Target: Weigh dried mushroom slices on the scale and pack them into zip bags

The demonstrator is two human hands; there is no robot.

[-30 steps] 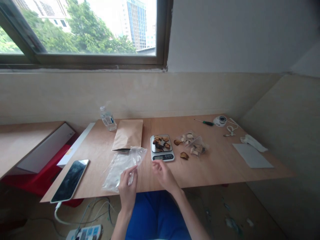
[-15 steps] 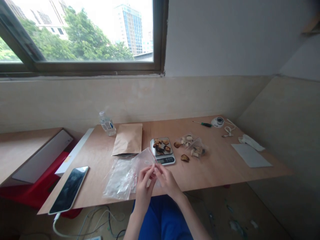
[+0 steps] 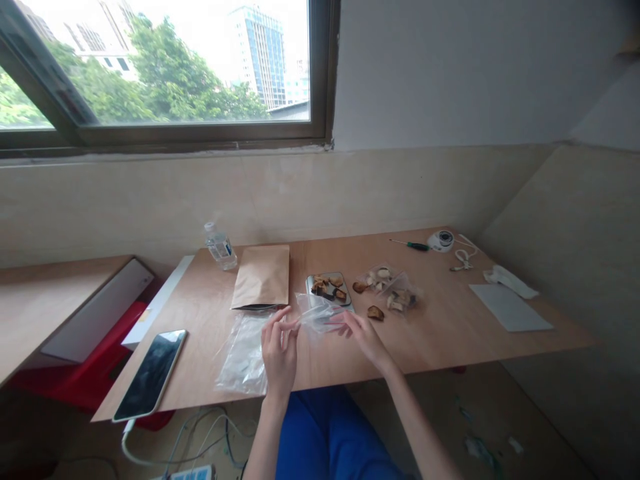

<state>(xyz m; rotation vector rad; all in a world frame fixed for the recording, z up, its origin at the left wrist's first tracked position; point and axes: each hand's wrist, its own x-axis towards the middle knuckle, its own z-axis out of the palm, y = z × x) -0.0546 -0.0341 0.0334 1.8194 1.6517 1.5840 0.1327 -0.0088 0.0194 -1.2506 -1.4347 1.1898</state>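
A clear zip-lock bag (image 3: 319,313) stretches between my two hands above the front of the table. My left hand (image 3: 280,347) pinches its left side, and my right hand (image 3: 363,337) grips its right side. Behind the bag is a kitchen scale (image 3: 349,283) with dried brown mushroom slices (image 3: 325,288) on its plate; the bag covers most of its display. Left of my left hand lies a stack of clear plastic bags (image 3: 241,360). One loose dried slice (image 3: 375,313) sits right of the scale, near two filled bags of pale slices (image 3: 400,299).
A brown paper pouch (image 3: 263,275) and a water bottle (image 3: 221,248) are at the back left. A phone (image 3: 151,375) with a charging cable lies at the left edge. Farther right are a screwdriver (image 3: 417,246), a white dome camera (image 3: 441,241) and white paper (image 3: 510,308).
My hands have moved apart, the right one to the right, and the zip-lock bag is now spread sideways between them. It now hides the scale's display.
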